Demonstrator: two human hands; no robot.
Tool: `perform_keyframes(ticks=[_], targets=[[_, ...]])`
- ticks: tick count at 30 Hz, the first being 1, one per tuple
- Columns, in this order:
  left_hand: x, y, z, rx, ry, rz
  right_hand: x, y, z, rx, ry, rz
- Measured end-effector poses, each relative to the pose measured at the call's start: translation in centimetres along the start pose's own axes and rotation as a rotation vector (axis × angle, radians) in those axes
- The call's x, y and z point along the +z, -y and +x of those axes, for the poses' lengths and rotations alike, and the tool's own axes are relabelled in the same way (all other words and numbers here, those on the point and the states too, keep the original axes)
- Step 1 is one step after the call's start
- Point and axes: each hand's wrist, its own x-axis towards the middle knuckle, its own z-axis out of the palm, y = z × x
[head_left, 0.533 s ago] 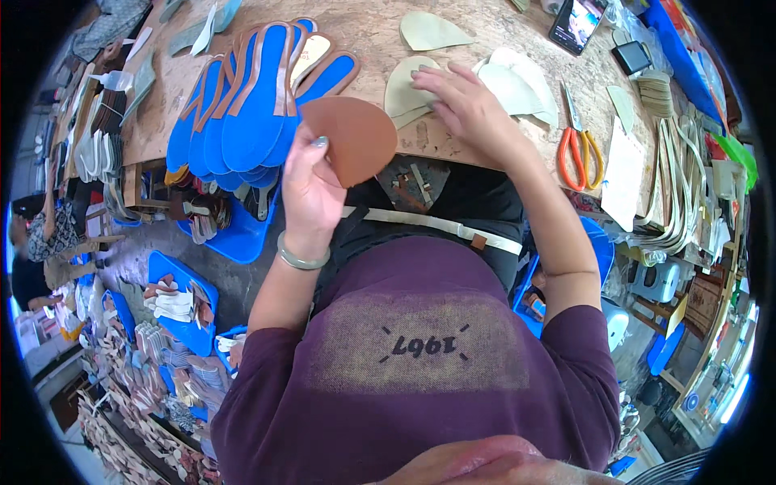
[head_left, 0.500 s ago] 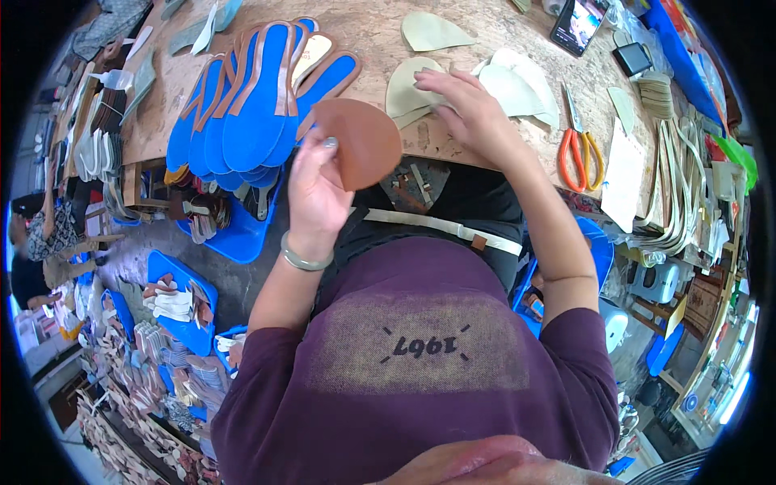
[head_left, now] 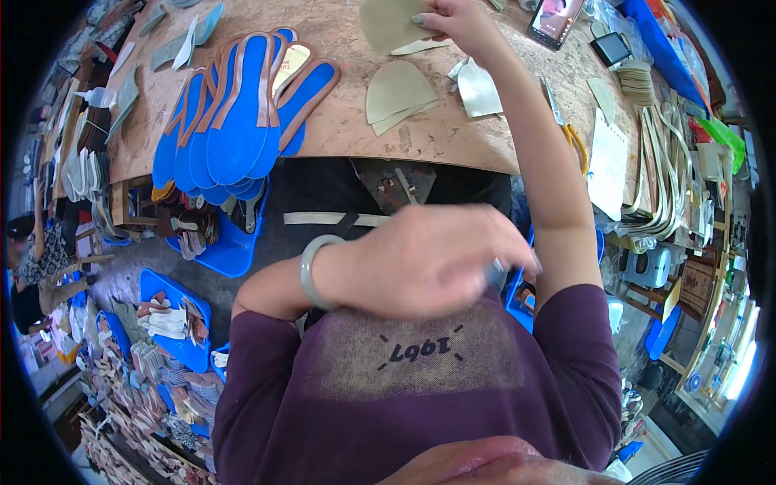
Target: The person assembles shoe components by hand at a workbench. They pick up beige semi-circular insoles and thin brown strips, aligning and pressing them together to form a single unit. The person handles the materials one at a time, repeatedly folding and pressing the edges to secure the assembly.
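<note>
At the far side of the wooden bench my right hand [head_left: 465, 28] pinches a rounded olive-beige sheet piece [head_left: 396, 24] by its right edge, thumb on top. The piece runs out of the picture at the top. My left hand [head_left: 420, 259] crosses low in front of my chest, smeared by motion, so its fingers cannot be read. Below the held piece, a small stack of beige rounded pieces [head_left: 398, 90] lies on the bench. Paler curved pieces [head_left: 478, 89] are beside my right forearm. A fanned pile of blue insoles with brown edging [head_left: 242, 149] lies at the left.
Orange-handled scissors [head_left: 575, 145] lie partly behind my right forearm. Farther back are a phone [head_left: 556, 20] and a black box [head_left: 610, 48]. Long pale strips [head_left: 667, 178] hang at the right edge. A blue bin [head_left: 222, 250] stands below the bench at left.
My left hand has moved down and right across my chest, no longer holding the brown rounded piece. My right hand has moved farther away and now holds a beige piece.
</note>
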Motion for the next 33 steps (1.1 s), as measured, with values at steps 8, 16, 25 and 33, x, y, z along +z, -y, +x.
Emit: perform_keyframes(ticks=[8,16,25,33], targets=[[1.2,-6.9,2.8,0.343,-0.078,0.230,-3.1,0.5,-8.5,-0.175,0.065,-0.440],[-3.0,-5.5,0.0,0.282,0.143,0.305,-0.9,-6.1,-15.0,-0.375,-0.114,-0.524],[-1.2,10.5,-0.3,-0.582,-0.519,-0.071,-0.4,-2.6,-14.2,-0.047,-0.377,-0.555],[-0.7,12.1,2.0,-0.463,-0.617,-0.038,-2.6,0.1,-16.0,-0.138,-0.199,0.332]])
